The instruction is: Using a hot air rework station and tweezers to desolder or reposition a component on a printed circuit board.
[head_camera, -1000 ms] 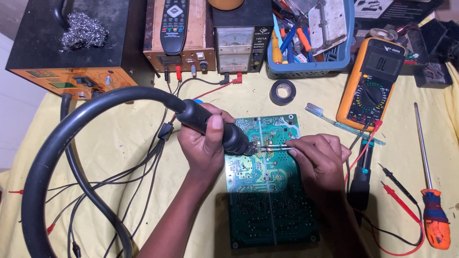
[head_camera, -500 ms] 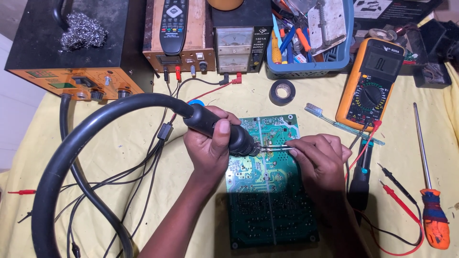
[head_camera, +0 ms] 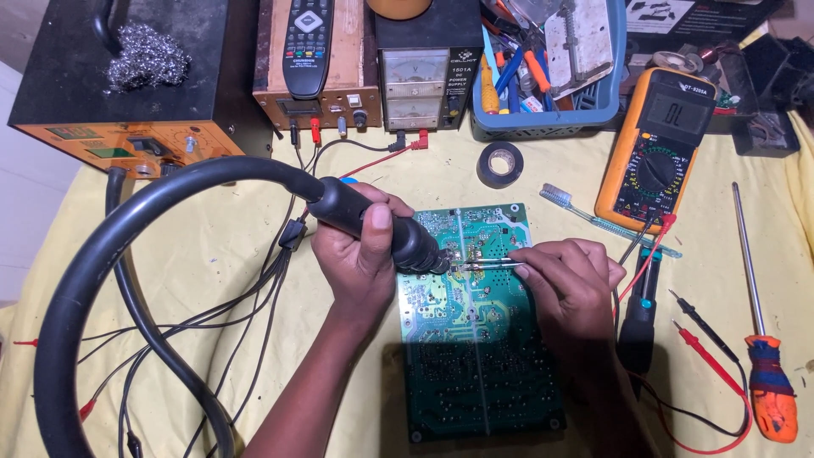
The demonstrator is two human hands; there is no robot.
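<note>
Green circuit board (head_camera: 475, 356): left hand (head_camera: 360, 263) grips one hot-air wand (head_camera: 373, 225), right hand (head_camera: 572, 284) fingers pinch one pair of tweezers (head_camera: 487, 265).

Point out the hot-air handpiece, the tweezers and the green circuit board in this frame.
hot-air handpiece (head_camera: 381, 227), head view, on its black grip in the left hand.
tweezers (head_camera: 485, 265), head view, on the metal shaft.
green circuit board (head_camera: 475, 356), head view, on its lower middle.

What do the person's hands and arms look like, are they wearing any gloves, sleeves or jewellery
Both hands are bare: no gloves on the left hand or the right hand. The forearms are bare too as far as the picture shows, with no sleeve or cuff in view. No watch, bracelet or ring shows on either wrist or on the fingers. The fingernails look short and plain.
</note>
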